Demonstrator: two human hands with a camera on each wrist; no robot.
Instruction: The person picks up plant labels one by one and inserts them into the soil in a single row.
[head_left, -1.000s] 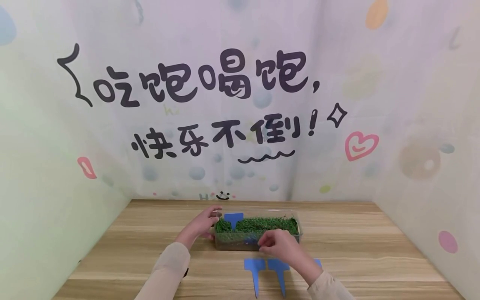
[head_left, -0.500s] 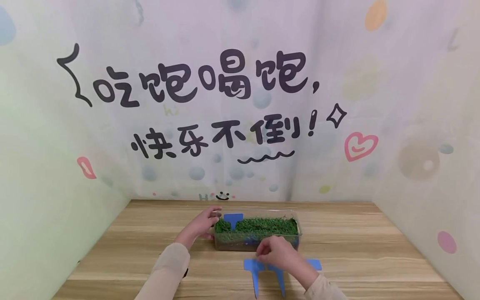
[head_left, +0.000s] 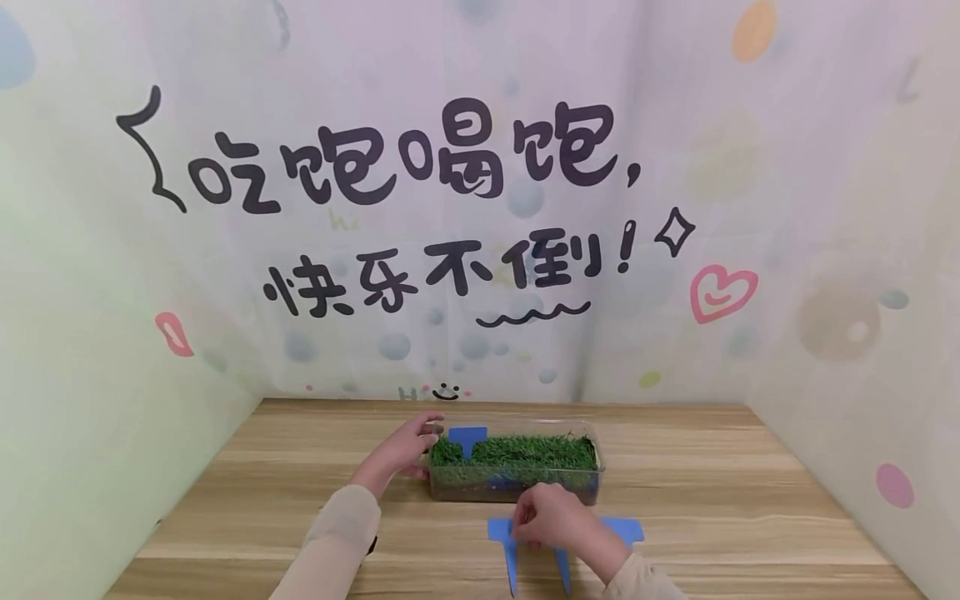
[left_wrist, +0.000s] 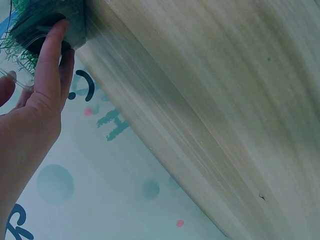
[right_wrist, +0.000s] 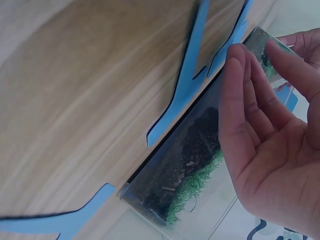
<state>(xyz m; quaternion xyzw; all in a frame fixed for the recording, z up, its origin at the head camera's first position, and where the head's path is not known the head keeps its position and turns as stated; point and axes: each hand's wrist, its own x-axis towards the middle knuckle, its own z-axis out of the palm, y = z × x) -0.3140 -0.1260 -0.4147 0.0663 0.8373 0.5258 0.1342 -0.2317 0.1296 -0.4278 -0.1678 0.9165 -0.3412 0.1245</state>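
A clear plastic box (head_left: 459,490) holds dark soil and green grass (head_left: 540,452). At its left end a blue T-shaped plant label (head_left: 468,437) stands upright in the grass. My left hand (head_left: 405,445) rests against that end, its fingers (left_wrist: 48,67) extended along the end wall in the left wrist view. In front of the box, blue plant labels (head_left: 498,528) lie on the table, stems toward me. Over them hovers my right hand (head_left: 557,518), partly hiding the middle label. Its thumb and fingertips are apart in the right wrist view, with nothing visible between them.
The wooden table (head_left: 712,508) meets a printed cloth backdrop (head_left: 480,350) with black lettering just behind the box. Cloth walls also rise at the left and right sides. Another label (head_left: 624,529) lies to the right of my right hand.
My right hand has come down from the front wall of the box toward me, over the labels on the table. The left hand and the box have stayed in place.
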